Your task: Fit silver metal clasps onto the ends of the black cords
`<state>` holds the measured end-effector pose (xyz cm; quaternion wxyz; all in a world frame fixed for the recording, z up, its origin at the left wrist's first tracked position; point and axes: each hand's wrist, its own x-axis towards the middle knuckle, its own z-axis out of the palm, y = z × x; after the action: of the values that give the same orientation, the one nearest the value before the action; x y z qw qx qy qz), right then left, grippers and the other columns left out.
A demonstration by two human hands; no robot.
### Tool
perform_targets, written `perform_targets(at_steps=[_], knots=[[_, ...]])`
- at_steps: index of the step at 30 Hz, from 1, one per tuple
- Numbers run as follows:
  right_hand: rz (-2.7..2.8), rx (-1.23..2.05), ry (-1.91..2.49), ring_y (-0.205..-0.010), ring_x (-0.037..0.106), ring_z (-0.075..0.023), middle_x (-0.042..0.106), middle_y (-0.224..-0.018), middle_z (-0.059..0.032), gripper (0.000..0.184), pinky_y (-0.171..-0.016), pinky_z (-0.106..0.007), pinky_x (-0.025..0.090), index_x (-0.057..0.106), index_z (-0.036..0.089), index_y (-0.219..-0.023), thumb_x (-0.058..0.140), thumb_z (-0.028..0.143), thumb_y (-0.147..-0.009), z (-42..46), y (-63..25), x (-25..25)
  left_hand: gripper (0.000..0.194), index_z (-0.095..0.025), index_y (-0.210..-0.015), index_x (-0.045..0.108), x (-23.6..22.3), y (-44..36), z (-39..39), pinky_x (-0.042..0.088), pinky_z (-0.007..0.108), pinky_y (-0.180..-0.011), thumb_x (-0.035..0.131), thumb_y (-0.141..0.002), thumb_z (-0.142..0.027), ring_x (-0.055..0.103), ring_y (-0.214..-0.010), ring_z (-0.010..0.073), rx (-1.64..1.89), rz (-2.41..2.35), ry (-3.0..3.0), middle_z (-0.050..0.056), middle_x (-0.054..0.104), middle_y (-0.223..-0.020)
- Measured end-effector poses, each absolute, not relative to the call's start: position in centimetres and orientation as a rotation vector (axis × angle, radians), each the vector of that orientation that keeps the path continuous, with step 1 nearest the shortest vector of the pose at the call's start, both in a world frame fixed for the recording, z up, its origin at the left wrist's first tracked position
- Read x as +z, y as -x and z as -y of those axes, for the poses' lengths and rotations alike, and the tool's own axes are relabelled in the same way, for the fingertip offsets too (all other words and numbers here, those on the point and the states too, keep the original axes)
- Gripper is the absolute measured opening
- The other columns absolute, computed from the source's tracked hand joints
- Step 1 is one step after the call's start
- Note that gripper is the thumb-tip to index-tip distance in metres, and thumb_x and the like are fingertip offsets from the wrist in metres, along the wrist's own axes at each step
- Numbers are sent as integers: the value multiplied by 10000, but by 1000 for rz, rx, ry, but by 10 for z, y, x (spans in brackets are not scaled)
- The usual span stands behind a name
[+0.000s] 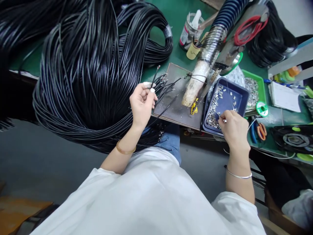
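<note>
My left hand (pixel 143 102) is closed, thumb and finger pinching a black cable (pixel 154 76) close to its stripped end, which points up. White coverings sit on its fingertips. Beside it, other loose cable ends (pixel 168 86) fan out over a dark board (pixel 174 112). Over the near part of a blue tray (pixel 241 89), my right hand (pixel 233 127) is closed, its fingers pinched together. A thin, pale, pointed piece shows at those fingertips, too small to name. Small silvery metal parts (pixel 212 109) lie scattered in the tray, just left of that hand.
A large bundle of black cables (pixel 93 71) covers the left of the green table and hangs over its edge. A ducting hose (pixel 210 49) slants down over the board. Orange-and-blue pliers (pixel 261 131), a green tray (pixel 262 88), a solder spool (pixel 262 109) and a glass jar (pixel 192 29) stand around.
</note>
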<state>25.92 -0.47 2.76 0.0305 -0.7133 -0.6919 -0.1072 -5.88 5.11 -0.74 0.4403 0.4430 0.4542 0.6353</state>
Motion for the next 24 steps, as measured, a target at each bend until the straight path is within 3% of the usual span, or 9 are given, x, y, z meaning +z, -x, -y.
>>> perform_targets(at_steps=[4,6,8,11,14,17,20,24], knots=[[2122,-363,2288,-597,318,-110,519,-732,-15,122,-567,-290,195,453,197,-715,530,148,-796,1,-255,28,275,-159,-950,664,25,57,-23,329,177,-370,770,-761,-328,467,-409,56,1085,-708,-1147,-22,600,-570],[2083,-322,2241,-649,418,-127,563,-773,-25,91,-589,-288,245,474,199,-739,536,171,-799,-1,-260,24,235,-138,-956,678,35,49,-7,330,193,-364,734,-801,-304,461,-389,66,705,-424,-1113,1,619,-555],[2005,-286,2155,-702,493,-145,587,-782,-31,79,-629,-288,322,485,202,-742,542,186,-795,-1,-267,21,192,-120,-924,672,34,36,4,306,193,-371,705,-826,-282,417,-380,46,545,-333,-1002,19,638,-578],[1806,-331,1974,-758,559,-161,610,-788,-39,85,-655,-286,403,494,203,-714,549,168,-769,4,-275,23,220,-104,-886,646,16,12,11,212,178,-358,704,-810,-303,360,-364,21,669,-440,-769,15,630,-573],[1609,-332,1803,-797,616,-166,648,-824,-38,81,-575,-254,417,534,193,-712,589,165,-764,18,-266,31,244,-106,-892,618,-4,-2,10,177,176,-360,708,-784,-305,336,-348,14,779,-601,-676,7,628,-565],[1425,-99,1680,-691,660,-143,661,-803,-14,107,-553,-254,463,571,178,-740,664,199,-787,34,-239,38,224,-118,-928,583,-10,-5,7,182,175,-367,683,-798,-271,332,-345,18,816,-657,-720,13,649,-575],[1381,215,1478,-772,718,-163,674,-884,-21,87,-629,-285,557,611,179,-786,694,199,-802,45,-203,33,164,-121,-895,570,-6,-5,6,178,174,-372,651,-825,-246,314,-351,14,815,-676,-795,18,656,-579],[1506,214,1391,-862,701,-147,701,-913,-20,67,-753,-321,597,697,204,-829,687,140,-811,45,-171,14,167,-113,-853,600,-2,-7,4,208,167,-379,640,-852,-275,325,-368,9,847,-705,-875,3,637,-572]])
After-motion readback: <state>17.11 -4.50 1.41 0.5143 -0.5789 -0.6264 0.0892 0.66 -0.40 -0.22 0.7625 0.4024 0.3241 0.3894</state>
